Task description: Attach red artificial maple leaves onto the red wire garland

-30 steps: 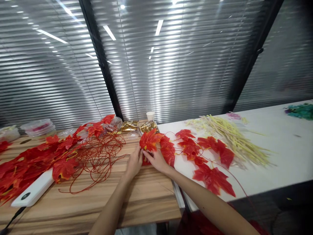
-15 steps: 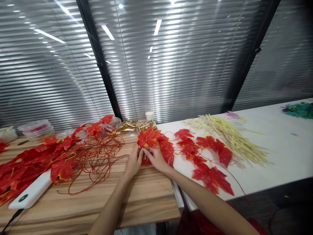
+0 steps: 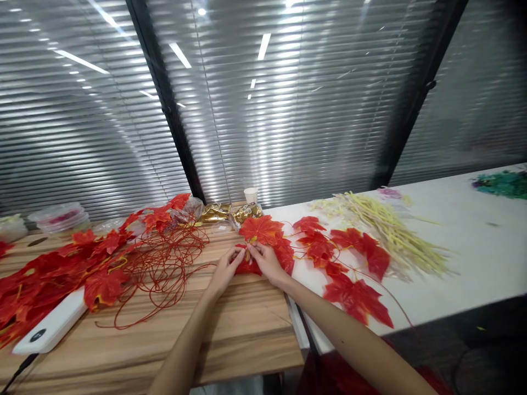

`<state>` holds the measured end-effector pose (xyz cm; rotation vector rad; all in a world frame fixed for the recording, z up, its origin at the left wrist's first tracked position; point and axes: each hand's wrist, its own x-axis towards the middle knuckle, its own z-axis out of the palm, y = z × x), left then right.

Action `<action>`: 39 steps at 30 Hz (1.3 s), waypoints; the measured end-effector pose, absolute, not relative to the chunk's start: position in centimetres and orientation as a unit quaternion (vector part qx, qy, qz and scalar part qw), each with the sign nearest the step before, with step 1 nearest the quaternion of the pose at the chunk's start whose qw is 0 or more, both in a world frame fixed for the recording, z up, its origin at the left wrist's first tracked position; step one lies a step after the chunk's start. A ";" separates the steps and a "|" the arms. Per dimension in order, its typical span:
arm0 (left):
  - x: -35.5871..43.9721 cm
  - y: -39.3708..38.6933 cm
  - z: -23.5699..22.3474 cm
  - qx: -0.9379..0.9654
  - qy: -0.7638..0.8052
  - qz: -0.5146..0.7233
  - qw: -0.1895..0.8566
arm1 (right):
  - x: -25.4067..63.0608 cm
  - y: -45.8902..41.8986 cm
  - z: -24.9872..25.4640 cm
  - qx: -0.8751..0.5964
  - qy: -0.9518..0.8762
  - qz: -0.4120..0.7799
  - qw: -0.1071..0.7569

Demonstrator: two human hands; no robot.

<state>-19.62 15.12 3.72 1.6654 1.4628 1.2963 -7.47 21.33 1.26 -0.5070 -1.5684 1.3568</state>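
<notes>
My left hand (image 3: 225,270) and my right hand (image 3: 268,264) meet near the wooden table's right edge, fingertips pinched together. Between them is the yellow stem of an artificial red maple leaf (image 3: 262,229), whose blade fans out beyond the fingers. More red leaves (image 3: 285,257) lie under and beside my right hand. A thin red cord (image 3: 201,267) runs from a loose tangle (image 3: 164,263) toward my left hand; where it passes the fingers is hidden. To the right, several leaves strung on cord (image 3: 321,247) lie on the white table.
A heap of red leaves (image 3: 53,274) covers the left side, beside a white power bank (image 3: 51,323) with a black cable. Gold packets (image 3: 216,213) and a paper cup (image 3: 251,195) stand at the back. Yellow strips (image 3: 382,230) lie on the white table (image 3: 473,236).
The held leaf has tipped away and shifted slightly right, so its yellow stem now shows between my fingers. My right hand has turned a little.
</notes>
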 end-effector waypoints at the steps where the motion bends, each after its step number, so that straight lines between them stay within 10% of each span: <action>1: -19.5 15.1 3.8 0.624 0.546 0.477 0.291 | -7.4 21.4 1.3 -0.207 -0.628 0.570 0.488; 39: -21.2 14.9 2.5 0.656 0.701 0.279 -0.013 | -2.4 26.9 4.3 -0.171 -0.217 0.683 0.676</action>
